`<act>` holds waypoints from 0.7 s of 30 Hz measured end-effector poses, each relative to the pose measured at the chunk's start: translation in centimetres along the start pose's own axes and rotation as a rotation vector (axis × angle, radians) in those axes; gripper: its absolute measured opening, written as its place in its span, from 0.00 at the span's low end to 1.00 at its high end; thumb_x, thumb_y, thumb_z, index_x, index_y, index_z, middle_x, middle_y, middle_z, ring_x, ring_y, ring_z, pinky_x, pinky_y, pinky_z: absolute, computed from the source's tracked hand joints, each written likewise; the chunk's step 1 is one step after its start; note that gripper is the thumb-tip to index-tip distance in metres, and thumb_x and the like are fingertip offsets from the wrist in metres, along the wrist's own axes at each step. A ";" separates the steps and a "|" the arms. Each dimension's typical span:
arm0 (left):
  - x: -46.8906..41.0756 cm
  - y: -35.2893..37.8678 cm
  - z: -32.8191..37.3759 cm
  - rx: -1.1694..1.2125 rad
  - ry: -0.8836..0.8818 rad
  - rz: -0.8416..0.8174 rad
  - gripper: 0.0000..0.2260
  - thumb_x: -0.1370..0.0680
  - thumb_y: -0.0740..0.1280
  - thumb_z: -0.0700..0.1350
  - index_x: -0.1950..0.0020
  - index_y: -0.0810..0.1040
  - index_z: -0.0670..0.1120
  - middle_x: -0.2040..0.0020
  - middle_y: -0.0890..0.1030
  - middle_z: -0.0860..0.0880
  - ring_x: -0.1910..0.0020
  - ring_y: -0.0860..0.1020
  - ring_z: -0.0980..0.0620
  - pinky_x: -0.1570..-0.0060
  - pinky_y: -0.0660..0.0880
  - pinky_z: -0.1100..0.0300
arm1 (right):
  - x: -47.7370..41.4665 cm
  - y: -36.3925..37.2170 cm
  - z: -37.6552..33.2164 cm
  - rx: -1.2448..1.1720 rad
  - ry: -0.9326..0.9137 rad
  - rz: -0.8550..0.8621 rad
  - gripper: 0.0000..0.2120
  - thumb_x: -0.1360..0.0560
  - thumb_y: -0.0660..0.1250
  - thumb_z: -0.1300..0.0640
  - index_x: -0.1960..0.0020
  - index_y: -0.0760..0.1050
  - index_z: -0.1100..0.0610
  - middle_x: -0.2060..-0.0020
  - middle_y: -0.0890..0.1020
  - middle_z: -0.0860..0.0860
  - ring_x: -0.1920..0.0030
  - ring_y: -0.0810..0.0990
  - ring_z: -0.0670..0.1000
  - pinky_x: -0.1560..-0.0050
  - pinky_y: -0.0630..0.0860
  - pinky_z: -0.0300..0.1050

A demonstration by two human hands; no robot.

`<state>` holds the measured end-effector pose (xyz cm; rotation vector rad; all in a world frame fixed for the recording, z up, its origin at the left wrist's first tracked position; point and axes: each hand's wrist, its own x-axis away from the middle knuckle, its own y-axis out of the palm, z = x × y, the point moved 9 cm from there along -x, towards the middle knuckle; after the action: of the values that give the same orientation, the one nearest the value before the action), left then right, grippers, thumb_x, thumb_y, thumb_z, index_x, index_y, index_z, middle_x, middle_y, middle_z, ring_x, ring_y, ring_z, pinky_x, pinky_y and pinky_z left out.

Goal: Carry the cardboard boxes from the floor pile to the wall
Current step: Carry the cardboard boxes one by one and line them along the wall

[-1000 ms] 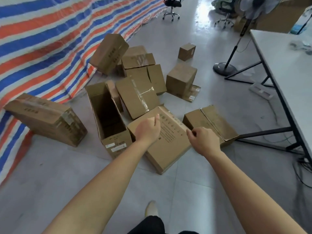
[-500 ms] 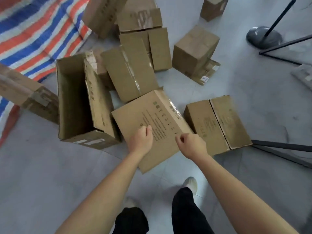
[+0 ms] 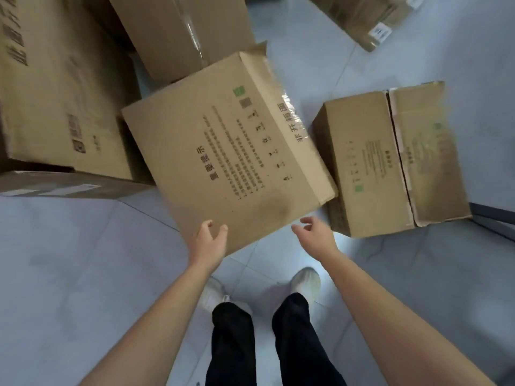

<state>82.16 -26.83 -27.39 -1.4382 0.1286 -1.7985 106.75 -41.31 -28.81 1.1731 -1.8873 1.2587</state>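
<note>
A brown cardboard box (image 3: 228, 146) with printed text and a green square lies tilted on the grey floor in the middle of the view. My left hand (image 3: 209, 243) is at its near edge, fingers loosely spread, touching or just short of the cardboard. My right hand (image 3: 315, 232) hovers by the box's near right corner with fingers relaxed and holds nothing. A second, smaller box (image 3: 390, 162) with its flaps closed lies on the floor just to the right, touching the first box's corner.
A large box (image 3: 61, 93) lies on its side at the left. Another taped box (image 3: 181, 32) sits behind the middle one, and one more (image 3: 362, 15) lies at the top right. My feet (image 3: 303, 282) stand on the tiled floor (image 3: 83, 274) below.
The view has dropped much closer to the boxes. Both hands have moved down to the near edge of the printed box and have opened.
</note>
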 end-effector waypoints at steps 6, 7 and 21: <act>-6.5 5.7 -5.0 -0.223 -0.018 -0.075 0.28 0.18 0.57 0.60 0.20 0.55 0.56 0.19 0.43 0.47 0.21 0.47 0.41 0.24 0.53 0.40 | -9.3 1.7 6.3 -0.438 0.233 0.115 0.39 0.25 0.69 0.54 0.20 0.55 0.57 0.28 0.69 0.55 0.32 0.72 0.57 0.31 0.70 0.57; -7.2 6.5 -5.8 -0.259 -0.024 -0.085 0.28 0.18 0.56 0.61 0.20 0.54 0.56 0.19 0.43 0.47 0.21 0.46 0.39 0.24 0.51 0.40 | -10.4 1.9 7.1 -0.505 0.257 0.127 0.41 0.26 0.68 0.54 0.19 0.53 0.57 0.25 0.66 0.54 0.29 0.69 0.57 0.28 0.67 0.58; -8.8 6.9 -9.5 -0.024 -0.149 -0.044 0.40 0.25 0.60 0.69 0.23 0.61 0.45 0.19 0.49 0.47 0.22 0.54 0.41 0.26 0.58 0.42 | -10.6 1.0 7.7 -0.954 0.231 0.023 0.29 0.32 0.70 0.31 0.38 0.76 0.47 0.51 0.76 0.43 0.58 0.71 0.46 0.38 0.66 0.47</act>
<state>77.80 -29.48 -41.17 -1.5975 0.0422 -1.7225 110.56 -44.51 -40.91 0.4652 -1.9393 0.3438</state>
